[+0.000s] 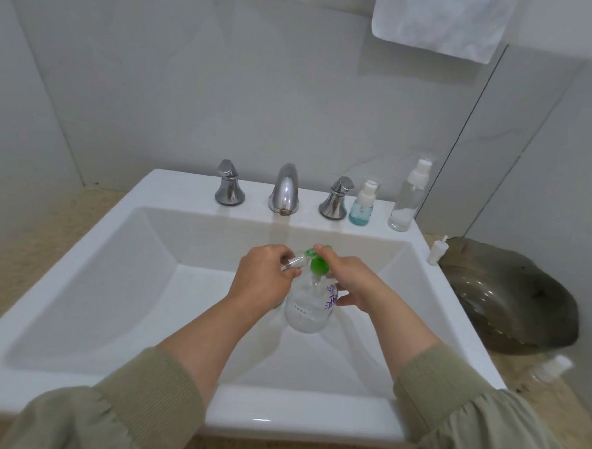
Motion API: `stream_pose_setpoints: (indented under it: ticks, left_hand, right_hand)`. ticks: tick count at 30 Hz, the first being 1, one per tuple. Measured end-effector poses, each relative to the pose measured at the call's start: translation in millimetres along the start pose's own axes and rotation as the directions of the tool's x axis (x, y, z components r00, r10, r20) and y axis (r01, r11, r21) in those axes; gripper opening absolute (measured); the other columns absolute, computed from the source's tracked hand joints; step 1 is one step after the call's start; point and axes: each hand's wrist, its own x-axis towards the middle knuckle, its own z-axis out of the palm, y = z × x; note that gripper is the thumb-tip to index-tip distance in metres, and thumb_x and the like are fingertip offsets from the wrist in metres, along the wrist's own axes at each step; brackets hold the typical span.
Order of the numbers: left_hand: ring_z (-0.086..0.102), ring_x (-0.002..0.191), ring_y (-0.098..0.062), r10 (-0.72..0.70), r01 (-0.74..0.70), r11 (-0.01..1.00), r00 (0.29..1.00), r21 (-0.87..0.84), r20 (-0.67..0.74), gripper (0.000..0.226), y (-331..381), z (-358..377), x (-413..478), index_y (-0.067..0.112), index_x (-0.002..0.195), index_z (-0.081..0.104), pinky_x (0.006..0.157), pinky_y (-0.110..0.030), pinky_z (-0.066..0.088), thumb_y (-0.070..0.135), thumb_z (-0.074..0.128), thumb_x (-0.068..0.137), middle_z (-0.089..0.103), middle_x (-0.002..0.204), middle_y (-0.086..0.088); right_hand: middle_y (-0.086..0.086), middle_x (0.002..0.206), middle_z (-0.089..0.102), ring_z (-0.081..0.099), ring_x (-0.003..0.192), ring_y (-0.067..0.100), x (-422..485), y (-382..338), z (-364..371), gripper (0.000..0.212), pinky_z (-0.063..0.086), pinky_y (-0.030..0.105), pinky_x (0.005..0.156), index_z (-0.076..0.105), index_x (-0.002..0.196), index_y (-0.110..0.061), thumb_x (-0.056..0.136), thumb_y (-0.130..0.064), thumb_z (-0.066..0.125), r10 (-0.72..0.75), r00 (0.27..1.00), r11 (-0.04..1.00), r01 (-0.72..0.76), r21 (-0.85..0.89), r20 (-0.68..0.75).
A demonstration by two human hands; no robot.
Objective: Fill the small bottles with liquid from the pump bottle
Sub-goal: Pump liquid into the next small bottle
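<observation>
A clear pump bottle (306,309) with a green pump head (319,265) and purple lettering stands in the white sink (114,269). My right hand (353,282) grips its neck, one finger on top of the green pump. My left hand (262,277) holds a small clear bottle (294,261) tilted right at the pump's nozzle. On the sink ledge at the back right stand a small spray bottle with blue liquid (362,203) and a taller clear spray bottle (407,199). A loose white pump top (436,251) stands on the sink's right rim.
A chrome tap (284,189) with two handles (230,183) (335,199) sits behind the basin. A dark translucent basin (510,297) rests on the counter at the right, with a clear bottle (551,368) lying in front of it. A white towel (439,22) hangs above.
</observation>
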Motion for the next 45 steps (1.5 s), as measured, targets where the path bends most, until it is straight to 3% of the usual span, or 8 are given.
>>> stream_pose_setpoints:
  ticks: [3, 8, 12, 17, 21, 28, 35, 45]
  left_hand:
    - [0.060, 0.093, -0.017, -0.005, 0.005, 0.999, 1.000, -0.032, -0.002, 0.018, -1, 0, 1, 0.017, 0.101, 0.068, 0.078, -0.022, 0.041, 0.023, 0.067, 0.084, 0.066, 0.094, 0.005]
    - [0.060, 0.097, -0.016, -0.006, 0.005, 0.999, 1.000, -0.052, -0.028, 0.023, -1, -1, 2, 0.016, 0.106, 0.068, 0.082, -0.022, 0.041, 0.023, 0.067, 0.084, 0.067, 0.100, 0.004]
    - [0.060, 0.096, -0.017, 0.005, -0.006, 0.999, 1.000, -0.035, -0.028, 0.022, -1, -1, 2, 0.017, 0.105, 0.068, 0.082, -0.023, 0.042, 0.024, 0.067, 0.084, 0.067, 0.099, 0.003]
    - [0.060, 0.095, -0.017, 0.002, -0.002, 1.000, 1.000, -0.002, -0.022, 0.019, -2, -1, 2, 0.016, 0.102, 0.068, 0.080, -0.022, 0.040, 0.023, 0.066, 0.085, 0.066, 0.099, 0.003]
    - [0.059, 0.093, -0.017, -0.009, 0.009, 1.000, 1.000, 0.011, -0.003, 0.017, -2, 1, 2, 0.018, 0.101, 0.068, 0.076, -0.022, 0.038, 0.024, 0.066, 0.084, 0.066, 0.098, 0.003]
    - [0.060, 0.095, -0.019, 0.000, 0.000, 1.000, 1.000, -0.010, -0.004, 0.019, 0, 0, 0, 0.016, 0.102, 0.068, 0.081, -0.025, 0.042, 0.023, 0.067, 0.084, 0.067, 0.099, 0.001]
    - [0.060, 0.097, -0.018, -0.003, 0.002, 1.000, 1.000, -0.031, -0.018, 0.020, 1, -1, 1, 0.017, 0.104, 0.068, 0.081, -0.022, 0.041, 0.023, 0.067, 0.085, 0.067, 0.101, 0.002]
    - [0.060, 0.096, -0.017, -0.007, 0.007, 1.000, 1.000, -0.001, 0.000, 0.020, -1, 1, 1, 0.017, 0.103, 0.068, 0.078, -0.022, 0.039, 0.024, 0.066, 0.085, 0.067, 0.099, 0.003]
  right_hand:
    - [0.005, 0.114, 0.054, 0.051, 0.106, 0.025, -2, -1, 2, 0.051, 0.047, 0.042, 0.095, 0.056, 0.104, -0.015, 0.085, -0.062, 0.047, 0.004, 1.000, 1.000, -0.004, -0.012, -0.017]
    - [0.002, 0.133, 0.049, 0.043, 0.125, 0.029, -1, -1, 8, 0.076, 0.032, 0.050, 0.107, 0.051, 0.129, -0.019, 0.078, -0.076, 0.041, 0.073, 0.995, 0.993, -0.078, 0.091, 0.063]
    - [0.003, 0.135, 0.047, 0.042, 0.127, 0.030, -1, -2, 11, 0.078, 0.028, 0.050, 0.106, 0.048, 0.133, -0.020, 0.077, -0.075, 0.044, 0.107, 0.989, 0.982, -0.121, 0.142, 0.098]
    - [0.003, 0.105, 0.053, 0.049, 0.093, 0.024, -5, -4, 10, 0.054, 0.040, 0.040, 0.087, 0.054, 0.113, -0.018, 0.084, -0.063, 0.049, 0.054, 0.997, 0.991, -0.060, 0.117, 0.047]
    - [0.002, 0.092, 0.054, 0.050, 0.072, 0.016, -5, -5, 8, 0.047, 0.044, 0.038, 0.082, 0.056, 0.104, -0.014, 0.087, -0.057, 0.050, 0.021, 1.000, 0.996, -0.022, 0.092, 0.013]
    - [0.003, 0.117, 0.055, 0.050, 0.108, 0.026, -3, -1, 9, 0.057, 0.042, 0.043, 0.098, 0.056, 0.111, -0.019, 0.084, -0.068, 0.042, 0.035, 0.999, 0.999, -0.036, 0.031, 0.026]
    - [0.003, 0.118, 0.056, 0.051, 0.109, 0.025, -2, -3, 9, 0.065, 0.041, 0.041, 0.097, 0.056, 0.119, -0.018, 0.082, -0.070, 0.042, 0.035, 0.999, 0.998, -0.037, 0.044, 0.038]
    - [0.008, 0.109, 0.061, 0.055, 0.094, 0.024, 0, -2, 9, 0.055, 0.045, 0.040, 0.095, 0.060, 0.104, -0.011, 0.085, -0.061, 0.047, 0.008, 1.000, 1.000, -0.008, 0.021, -0.006]
